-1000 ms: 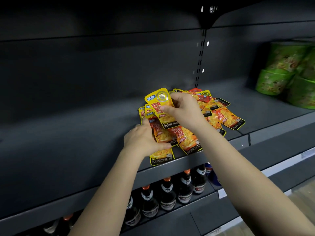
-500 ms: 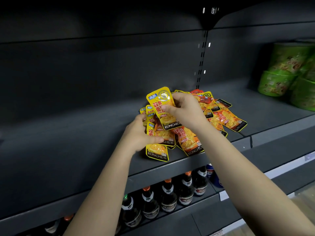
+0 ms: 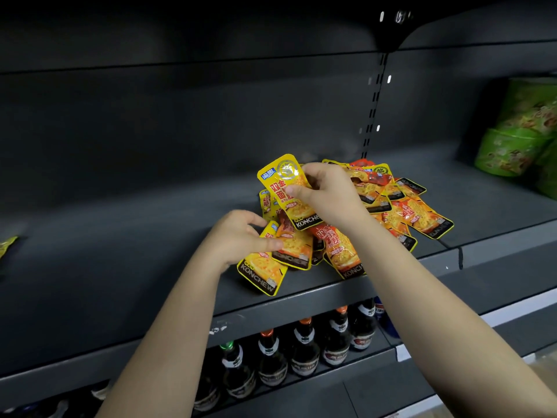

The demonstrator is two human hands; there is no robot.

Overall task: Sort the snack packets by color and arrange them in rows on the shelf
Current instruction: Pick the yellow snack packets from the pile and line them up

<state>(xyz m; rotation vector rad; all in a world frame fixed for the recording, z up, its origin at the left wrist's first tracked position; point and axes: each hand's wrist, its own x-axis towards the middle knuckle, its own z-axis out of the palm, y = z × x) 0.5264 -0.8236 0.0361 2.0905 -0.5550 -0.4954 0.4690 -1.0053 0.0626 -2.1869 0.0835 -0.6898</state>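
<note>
A loose heap of yellow and orange-red snack packets (image 3: 401, 203) lies on the dark grey shelf (image 3: 120, 267), near its front edge. My right hand (image 3: 325, 194) holds one yellow packet (image 3: 286, 188) upright above the left side of the heap. My left hand (image 3: 238, 236) grips a yellow packet (image 3: 262, 271) low at the heap's left end, thumb pressed on an orange-faced packet (image 3: 297, 247) lying over it. Several packets underneath are partly hidden by my hands.
Green packages (image 3: 518, 140) are stacked at the far right of the same shelf. A yellow-green packet edge (image 3: 7, 245) shows at the far left. Dark bottles (image 3: 304, 348) stand in a row on the shelf below. An upright slotted post (image 3: 373, 98) divides the back wall.
My left hand has drawn its packet further left and toward the shelf's front edge. My right hand keeps the yellow packet raised, nearly still. The view has shifted slightly left.
</note>
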